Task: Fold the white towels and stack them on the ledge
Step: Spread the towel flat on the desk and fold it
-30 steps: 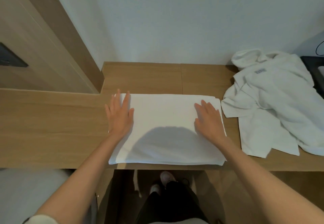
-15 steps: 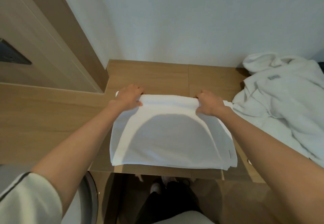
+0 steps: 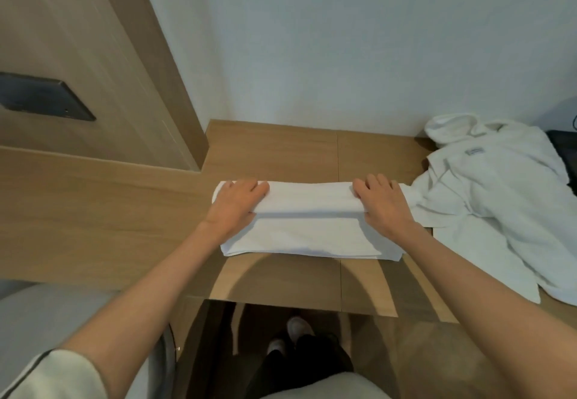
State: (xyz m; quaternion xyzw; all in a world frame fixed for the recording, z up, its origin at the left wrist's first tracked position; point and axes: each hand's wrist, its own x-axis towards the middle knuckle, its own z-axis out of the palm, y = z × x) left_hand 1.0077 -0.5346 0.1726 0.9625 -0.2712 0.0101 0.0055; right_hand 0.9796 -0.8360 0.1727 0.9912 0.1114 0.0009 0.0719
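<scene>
From the head camera, looking down, a white towel (image 3: pixel 307 236) lies flat on the wooden ledge (image 3: pixel 274 145), about midway between the wall and the near edge. Its far part is doubled over toward the person, forming a thick roll-like flap across the top of the lower layer.

The left hand (image 3: pixel 237 203) sits on the left end of that flap. Its fingers are curled over the top of the fold and the thumb is tucked at the fold's near edge, so it grips the cloth. The right hand (image 3: pixel 385 202) does the same at the right end, fingers bent over the flap and thumb pressed in at its near side. The towel stretches straight between the two hands, and its lower layer reaches out toward the person beneath both wrists.

Just beside the right hand, touching the towel's right end, a heap of unfolded white cloth (image 3: pixel 499 211) spreads over the ledge. A dark plate (image 3: pixel 43 97) is set into the wooden panel on the left.
</scene>
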